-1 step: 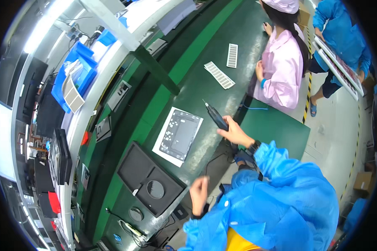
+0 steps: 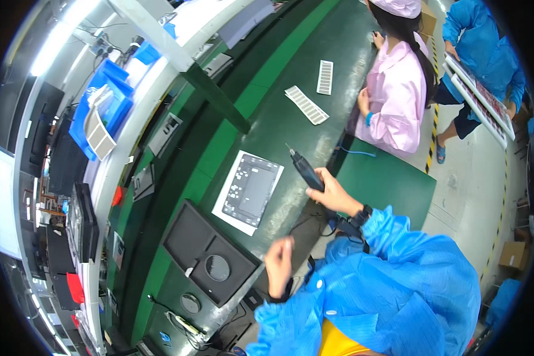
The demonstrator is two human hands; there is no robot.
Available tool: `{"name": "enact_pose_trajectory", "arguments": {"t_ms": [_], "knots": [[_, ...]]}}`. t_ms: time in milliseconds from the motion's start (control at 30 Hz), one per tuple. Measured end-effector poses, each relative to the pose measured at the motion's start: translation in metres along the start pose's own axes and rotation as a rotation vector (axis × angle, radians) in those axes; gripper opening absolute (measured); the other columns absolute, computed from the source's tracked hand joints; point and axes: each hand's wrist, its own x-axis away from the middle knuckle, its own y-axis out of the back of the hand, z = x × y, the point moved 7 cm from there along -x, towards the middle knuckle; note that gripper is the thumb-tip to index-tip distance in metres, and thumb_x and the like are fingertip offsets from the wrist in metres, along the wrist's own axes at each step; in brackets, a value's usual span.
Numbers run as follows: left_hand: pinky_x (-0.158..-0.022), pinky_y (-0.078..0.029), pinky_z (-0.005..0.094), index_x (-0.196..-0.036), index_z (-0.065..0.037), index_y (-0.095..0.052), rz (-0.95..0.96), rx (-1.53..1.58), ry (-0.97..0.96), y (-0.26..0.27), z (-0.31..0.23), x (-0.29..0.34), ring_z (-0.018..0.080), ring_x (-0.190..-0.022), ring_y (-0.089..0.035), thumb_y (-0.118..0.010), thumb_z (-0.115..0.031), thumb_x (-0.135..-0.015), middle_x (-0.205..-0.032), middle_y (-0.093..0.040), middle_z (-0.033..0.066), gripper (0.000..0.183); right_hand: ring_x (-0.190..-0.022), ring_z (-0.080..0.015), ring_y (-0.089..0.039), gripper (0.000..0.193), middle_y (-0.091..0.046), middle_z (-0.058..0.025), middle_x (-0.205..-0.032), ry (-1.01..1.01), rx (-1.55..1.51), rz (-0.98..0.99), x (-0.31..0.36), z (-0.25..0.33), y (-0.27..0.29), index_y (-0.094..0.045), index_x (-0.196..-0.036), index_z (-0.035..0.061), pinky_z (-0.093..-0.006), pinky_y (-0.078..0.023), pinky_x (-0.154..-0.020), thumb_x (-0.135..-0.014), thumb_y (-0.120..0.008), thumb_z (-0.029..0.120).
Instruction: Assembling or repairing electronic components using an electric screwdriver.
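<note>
I have the right hand (image 2: 336,196) wrapped around a black screwdriver (image 2: 305,171), best kept steady and clear of the dark panel (image 2: 256,188) on a white sheet (image 2: 234,222) leftward, while the left hand (image 2: 279,264) curls, blurred, its contents something I cannot tell.

The screwdriver (image 2: 307,171) has a matt black plastic body and a thin metal bit, while the tray (image 2: 188,240) looks matt too. The table (image 2: 270,135) is smooth with a shiny, scuffed edge; the white sheet (image 2: 235,221) looks like paper, the bin (image 2: 102,102) smooth blue plastic, the jacket (image 2: 397,285) creased cloth.
</note>
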Motion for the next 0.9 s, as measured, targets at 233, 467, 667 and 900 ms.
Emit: {"name": "enact_pose_trajectory", "arguments": {"t_ms": [233, 467, 667, 900], "knots": [[-0.089, -0.044, 0.0361, -0.123, -0.001, -0.043, 0.266, 0.584, -0.19, -0.064, -0.143, -0.087, 0.0251, -0.099, -0.057, -0.038, -0.018, -0.096, -0.116, -0.053, 0.0178, 0.033, -0.083, -0.0219, -0.057, 0.053, -0.054, -0.0155, -0.096, 0.121, 0.012, -0.036, 0.085, 0.071, 0.022, -0.035, -0.115, 0.0003, -0.034, -0.045, -0.073, -0.077, -0.066, 0.019], [-0.086, -0.047, 0.0398, -0.115, -0.002, -0.042, 0.476, 0.835, -0.018, -0.106, -0.174, -0.08, 0.0267, -0.092, -0.058, -0.034, -0.021, -0.096, -0.103, -0.056, 0.0165, 0.028, -0.09, -0.0255, -0.057, 0.056, -0.053, -0.0183, -0.099, 0.134, 0.068, -0.108, 0.096, 0.096, 0.035, -0.035, -0.116, -0.0021, -0.0345, -0.044, -0.077, -0.074, -0.066, 0.017], [-0.078, -0.047, 0.0375, -0.114, -0.004, -0.039, 0.487, 0.927, -0.013, -0.106, -0.202, -0.098, 0.0207, -0.079, -0.054, -0.033, -0.025, -0.096, -0.089, -0.053, 0.0128, 0.028, -0.098, -0.026, -0.053, 0.056, -0.049, -0.0193, -0.105, 0.109, -0.013, -0.028, 0.079, 0.124, 0.036, -0.034, -0.115, -0.0023, -0.0341, -0.042, -0.082, -0.074, -0.067, 0.017], [-0.065, -0.044, 0.0317, -0.112, -0.008, -0.037, 0.286, 1.062, 0.059, -0.063, -0.204, -0.112, 0.0194, -0.07, -0.05, -0.038, -0.025, -0.094, -0.081, -0.049, 0.011, 0.025, -0.093, -0.0166, -0.048, 0.057, -0.047, -0.0122, -0.101, 0.002, -0.059, 0.244, 0.054, 0.154, 0.009, -0.036, -0.113, 0.0005, -0.0299, -0.042, -0.079, -0.073, -0.071, 0.021]]}}
